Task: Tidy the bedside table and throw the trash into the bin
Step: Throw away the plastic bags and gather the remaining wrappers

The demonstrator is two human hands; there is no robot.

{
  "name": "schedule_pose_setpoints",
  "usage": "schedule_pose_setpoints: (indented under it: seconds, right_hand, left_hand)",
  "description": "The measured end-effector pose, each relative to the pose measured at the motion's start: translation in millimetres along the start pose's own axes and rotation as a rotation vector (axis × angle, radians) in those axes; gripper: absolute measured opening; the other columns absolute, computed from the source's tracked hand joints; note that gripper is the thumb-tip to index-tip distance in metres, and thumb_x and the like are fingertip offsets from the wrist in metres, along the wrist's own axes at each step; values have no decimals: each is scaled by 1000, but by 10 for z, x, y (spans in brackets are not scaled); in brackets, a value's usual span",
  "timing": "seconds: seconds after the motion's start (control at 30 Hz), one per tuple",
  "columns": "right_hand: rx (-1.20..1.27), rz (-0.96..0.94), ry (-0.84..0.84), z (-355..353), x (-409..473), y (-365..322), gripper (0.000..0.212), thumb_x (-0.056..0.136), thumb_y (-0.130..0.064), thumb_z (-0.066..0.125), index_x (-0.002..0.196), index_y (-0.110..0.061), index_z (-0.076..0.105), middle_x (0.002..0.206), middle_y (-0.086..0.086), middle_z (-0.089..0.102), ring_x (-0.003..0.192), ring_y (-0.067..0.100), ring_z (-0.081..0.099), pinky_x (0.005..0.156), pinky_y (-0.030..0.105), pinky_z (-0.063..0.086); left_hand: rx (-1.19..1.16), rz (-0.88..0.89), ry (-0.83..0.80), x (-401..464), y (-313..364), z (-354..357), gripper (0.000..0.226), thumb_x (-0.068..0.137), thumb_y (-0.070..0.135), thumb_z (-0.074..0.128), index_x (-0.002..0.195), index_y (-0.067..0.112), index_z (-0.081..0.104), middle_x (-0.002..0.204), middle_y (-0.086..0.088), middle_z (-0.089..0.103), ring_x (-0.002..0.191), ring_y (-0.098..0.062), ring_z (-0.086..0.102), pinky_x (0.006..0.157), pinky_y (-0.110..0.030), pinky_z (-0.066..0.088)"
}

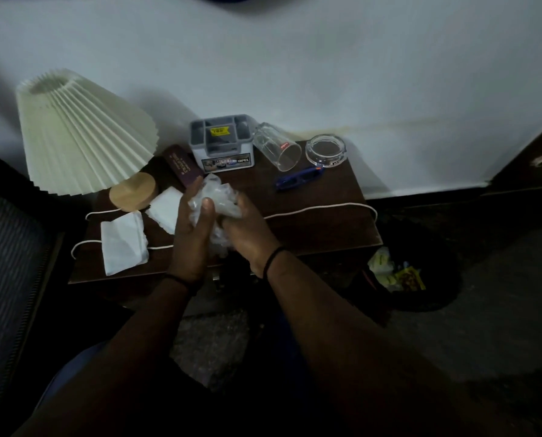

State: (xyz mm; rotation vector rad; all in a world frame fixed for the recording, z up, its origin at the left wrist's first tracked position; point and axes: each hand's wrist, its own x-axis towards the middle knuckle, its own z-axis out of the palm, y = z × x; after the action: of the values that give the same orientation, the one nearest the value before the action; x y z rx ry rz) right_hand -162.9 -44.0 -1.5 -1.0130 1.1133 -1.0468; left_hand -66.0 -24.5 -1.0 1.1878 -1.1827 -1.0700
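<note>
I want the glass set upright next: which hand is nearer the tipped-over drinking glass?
Right. The right hand sits just below-left of the glass; the left hand is farther left. Both are clutching the crumpled plastic.

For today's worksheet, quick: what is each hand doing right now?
Left hand: closed on the crumpled clear plastic.
Right hand: closed on the same plastic.

- You see two white tissues (123,242) (165,209).
- One lamp (83,134), one glass (277,146), one ashtray (326,149).
- One grey organiser (222,143), one pair of blue glasses (298,179).
- One bin (421,272).
</note>
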Motion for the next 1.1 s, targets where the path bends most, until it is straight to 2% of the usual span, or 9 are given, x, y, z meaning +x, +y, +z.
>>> schedule_pose_setpoints:
  seconds: [0.13, 0.3, 0.37, 0.5, 0.63, 0.7, 0.8, 0.97, 1.1]
  right_hand:
    - [-194, -13, -45, 83, -61, -3, 39, 84, -25, 57, 123, -25, 57, 117, -1, 68, 107, 14, 65, 100, 43, 50]
    - [-298, -138, -33, 175, -160, -79, 54, 72, -55, 50, 119, -29, 54, 118, -4, 66, 110, 15, 63, 99, 39, 50]
    - [-260, -120, -7, 183, -171, -72, 55, 76, -48, 55, 126, -26, 50, 124, 0, 63, 114, 16, 61, 101, 41, 48]
    - [-168, -145, -52, 97, -181, -91, 67, 85, -17, 70, 142, -26, 35, 137, 2, 53, 120, 17, 56, 86, 33, 52]
    - [-308, -229, -150, 39, -162, -45, 81, 83, -16, 74, 150, -25, 31, 148, 1, 45, 133, 17, 48, 105, 46, 46]
    - [-390, -244, -140, 29, -147, -36, 80, 82, -15, 75, 150, -19, 33, 146, 4, 49, 133, 13, 47, 112, 34, 39]
    - [-481, -310, -84, 3, -171, -59, 75, 78, -13, 79, 144, -15, 44, 136, 7, 59, 124, 13, 56, 107, 28, 43]
    - [-681, -390, 80, -32, -162, -74, 52, 77, -18, 76, 127, -16, 63, 114, 7, 71, 104, 22, 67, 92, 34, 52]
    - [-760, -348, 181, -80, -112, -86, 34, 78, -21, 73, 111, -15, 70, 105, 6, 73, 96, 21, 68, 86, 28, 52]
  left_hand:
    - [-47, -56, 18, 42, -25, -112, 62, 92, 53, 54, 132, 6, 55, 126, -19, 63, 120, -34, 59, 106, -55, 43]
    - [-111, -101, 67, 128, 22, -107, 33, 94, 33, 57, 113, 6, 61, 106, -6, 72, 101, -17, 68, 89, -31, 52]
    - [-125, -100, 148, 198, 39, -142, 12, 97, 19, 55, 100, 9, 60, 90, 1, 71, 82, -5, 68, 75, -21, 52]
    - [-144, -66, 254, 287, 3, -275, 21, 96, 18, 54, 110, 2, 55, 91, -6, 63, 71, 0, 63, 72, -21, 49]
    - [-98, -190, 117, 277, -123, -315, 12, 99, 11, 47, 101, 21, 53, 88, 17, 47, 71, 19, 54, 68, 1, 37]
    - [-50, -231, 108, 296, -157, -347, 11, 93, 25, 49, 91, 35, 55, 91, 18, 49, 82, 9, 52, 80, -6, 38]
    - [-266, -237, 122, 272, -139, -290, 20, 94, 24, 50, 78, 26, 63, 79, 4, 64, 72, -9, 62, 71, -28, 50]
    - [-467, -447, -90, 214, -39, -164, 36, 97, 47, 44, 100, 20, 67, 95, -5, 69, 88, -19, 66, 72, -30, 55]
    - [-460, -437, -122, 215, 18, -68, 51, 100, 46, 37, 82, 22, 78, 84, -2, 75, 80, -14, 70, 70, -24, 57]
